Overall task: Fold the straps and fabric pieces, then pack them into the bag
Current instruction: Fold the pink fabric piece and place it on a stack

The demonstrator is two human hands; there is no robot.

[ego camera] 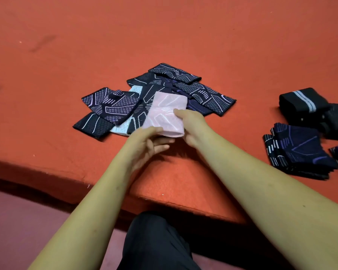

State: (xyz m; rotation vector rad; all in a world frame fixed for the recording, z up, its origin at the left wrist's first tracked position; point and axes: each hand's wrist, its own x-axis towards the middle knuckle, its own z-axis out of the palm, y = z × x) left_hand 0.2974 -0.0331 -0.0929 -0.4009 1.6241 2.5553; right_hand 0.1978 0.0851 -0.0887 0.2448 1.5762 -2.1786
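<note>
A folded pale pink fabric piece (pixel 165 114) with faint white lines is held between both my hands above a heap of dark navy patterned pieces (pixel 195 90). My left hand (pixel 150 142) holds its near lower edge, fingers underneath and thumb on top. My right hand (pixel 189 123) grips its right side. A light blue piece (pixel 121 128) peeks out under the heap. Folded dark pieces (pixel 299 151) are stacked at the right. No bag can be made out for certain.
Everything lies on a red-orange carpeted platform (pixel 86 45) whose front edge runs near my knees. A black bundle with pale blue stripes (pixel 308 106) sits at the far right. My dark trouser leg (pixel 156 244) is below the edge.
</note>
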